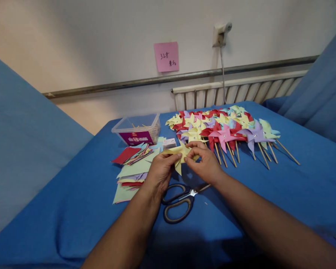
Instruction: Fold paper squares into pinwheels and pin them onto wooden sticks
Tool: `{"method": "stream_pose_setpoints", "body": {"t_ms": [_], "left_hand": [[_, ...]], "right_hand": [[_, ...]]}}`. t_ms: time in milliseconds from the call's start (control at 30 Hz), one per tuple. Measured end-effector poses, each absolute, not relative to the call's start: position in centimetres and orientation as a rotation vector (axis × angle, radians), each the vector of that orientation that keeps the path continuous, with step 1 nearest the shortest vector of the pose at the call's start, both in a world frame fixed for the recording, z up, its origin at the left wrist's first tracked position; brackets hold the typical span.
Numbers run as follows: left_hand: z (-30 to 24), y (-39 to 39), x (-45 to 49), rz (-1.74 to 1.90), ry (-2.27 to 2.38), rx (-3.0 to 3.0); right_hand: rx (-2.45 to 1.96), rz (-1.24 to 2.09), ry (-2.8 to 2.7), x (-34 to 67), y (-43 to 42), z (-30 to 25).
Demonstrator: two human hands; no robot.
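My left hand [160,172] and my right hand [204,161] meet over the blue table, both pinching a folded yellow paper pinwheel [178,153]. The left fingers grip its lower left flap; the right fingertips press near its centre. Just below my hands lie grey-handled scissors [179,201], blades pointing right. A stack of coloured paper squares [133,166] lies to the left of my left hand.
Several finished pinwheels on wooden sticks [226,130] are heaped at the back right. A clear plastic box with a purple label [137,130] stands at the back left, a small white box [169,142] beside it. The blue cloth [296,186] covers the table; a radiator and wall are behind.
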State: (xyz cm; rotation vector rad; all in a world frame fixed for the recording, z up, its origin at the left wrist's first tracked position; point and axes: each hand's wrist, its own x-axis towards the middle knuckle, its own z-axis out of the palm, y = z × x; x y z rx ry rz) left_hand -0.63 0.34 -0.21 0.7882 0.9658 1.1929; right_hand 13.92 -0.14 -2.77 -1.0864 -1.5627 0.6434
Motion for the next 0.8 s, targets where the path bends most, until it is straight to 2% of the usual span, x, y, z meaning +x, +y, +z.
{"method": "stream_pose_setpoints", "body": {"t_ms": [633, 800], "left_hand": [[-0.21, 0.31, -0.87, 1.122, 1.069, 0.848], [0.33, -0.02, -1.06, 1.051, 1.085, 0.957]], "right_hand": [[-1.059, 0.715, -1.514, 13.88, -0.23, -2.72], [-1.012, 0.998, -1.227, 14.64, 0.43, -2.29]]}}
